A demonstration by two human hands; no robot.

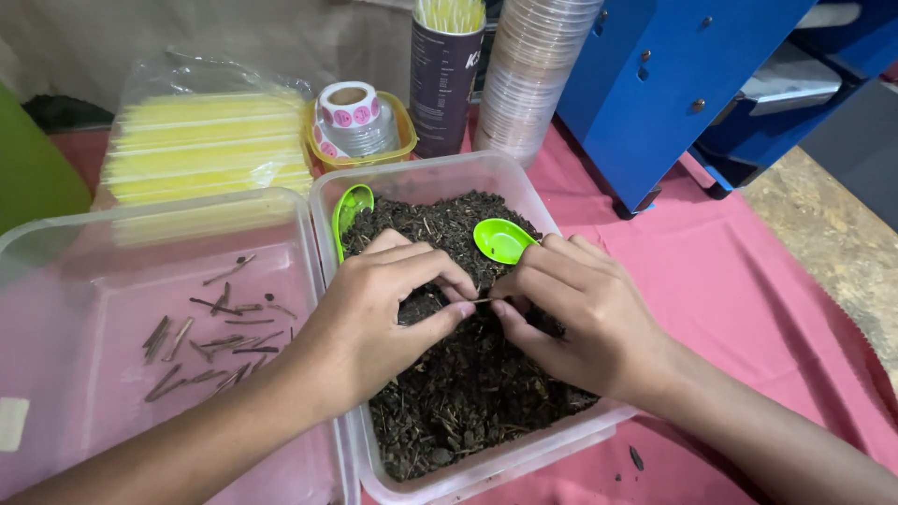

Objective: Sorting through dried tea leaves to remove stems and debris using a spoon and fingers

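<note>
A clear plastic tub (426, 178) holds a heap of dark dried leaves (468, 393). Both hands hover over the heap and pinch the two ends of one thin twig (481, 300). My left hand (374, 309) grips its left end between thumb and forefinger. My right hand (575, 313) grips its right end. Two green plastic spoons lie in the tub: one (350, 209) against the far left wall, the other (500, 239) on the leaves just beyond my right fingers. A second clear tub (56, 234) on the left holds several loose twigs (210, 341).
A pink cloth (748, 309) covers the table. Behind the tubs lie a bag of yellow straws (201, 145), a sticker roll (348, 105) in a yellow dish, a dark cylinder of straws (444, 79) and stacked clear cups (533, 75). A blue machine (673, 84) stands at the back right.
</note>
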